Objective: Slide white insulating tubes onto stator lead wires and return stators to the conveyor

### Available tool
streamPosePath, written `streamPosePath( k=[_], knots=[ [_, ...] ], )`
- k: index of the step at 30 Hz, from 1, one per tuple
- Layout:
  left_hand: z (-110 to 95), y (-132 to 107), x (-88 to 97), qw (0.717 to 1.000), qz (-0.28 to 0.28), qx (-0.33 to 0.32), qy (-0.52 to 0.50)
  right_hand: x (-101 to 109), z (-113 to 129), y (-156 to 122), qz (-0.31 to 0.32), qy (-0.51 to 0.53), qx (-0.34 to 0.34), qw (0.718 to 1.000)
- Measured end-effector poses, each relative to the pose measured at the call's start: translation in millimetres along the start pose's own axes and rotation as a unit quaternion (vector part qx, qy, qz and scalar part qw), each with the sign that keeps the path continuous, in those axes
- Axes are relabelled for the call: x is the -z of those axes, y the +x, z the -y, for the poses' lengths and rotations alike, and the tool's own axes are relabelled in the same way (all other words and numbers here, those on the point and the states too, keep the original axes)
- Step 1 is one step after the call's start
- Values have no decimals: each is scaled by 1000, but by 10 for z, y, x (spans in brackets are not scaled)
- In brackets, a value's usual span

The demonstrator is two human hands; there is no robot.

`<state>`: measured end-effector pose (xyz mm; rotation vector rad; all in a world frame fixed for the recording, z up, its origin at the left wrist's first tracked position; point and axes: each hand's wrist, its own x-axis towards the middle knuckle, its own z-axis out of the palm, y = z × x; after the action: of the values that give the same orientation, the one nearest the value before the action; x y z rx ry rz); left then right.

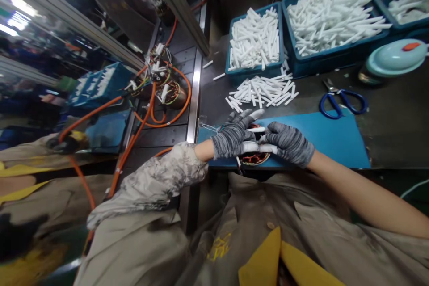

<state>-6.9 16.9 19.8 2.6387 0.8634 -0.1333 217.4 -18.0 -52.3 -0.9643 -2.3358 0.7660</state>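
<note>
Both my hands wear grey striped gloves with white fingertips. They meet over a round motor stator with copper windings, close to the table's front edge. A short white tube lies between the hands, above the windings. My right hand is closed, its fingers pinching at the tube's right end. My left hand has its thumb and a finger bent in at the stator, while other fingers stretch forward; what its pinch holds is hidden. Thin pale wires come out left of the stator, and another white piece hangs at its near side.
Loose white tubes lie ahead of my hands, before blue bins full of tubes. Blue-handled scissors and a light-blue-lidded bottle are at right. Wired stators and orange cables occupy the left conveyor; co-workers sit beyond.
</note>
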Motion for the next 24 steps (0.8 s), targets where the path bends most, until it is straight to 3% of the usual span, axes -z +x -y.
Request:
streamPosePath(
  k=[3,8,13,19,21,24],
  knots=[
    [-82,-43,-5,994,-53,2,100,13,-16,44,3,9,-7,1000],
    [-127,-131,-13,985,-66,0,161,115,9,44,32,19,-4,999],
    [-142,19,-76,987,-25,-37,157,31,-113,-5,3,54,20,998],
    [-221,217,-111,993,-24,-39,109,-80,-225,-38,-62,78,30,995],
    [-222,103,-72,995,-50,-24,87,-50,-198,-41,-42,82,31,995],
    [-119,-262,4,987,-159,-3,-18,-6,-127,-54,-14,79,19,997]
  ],
)
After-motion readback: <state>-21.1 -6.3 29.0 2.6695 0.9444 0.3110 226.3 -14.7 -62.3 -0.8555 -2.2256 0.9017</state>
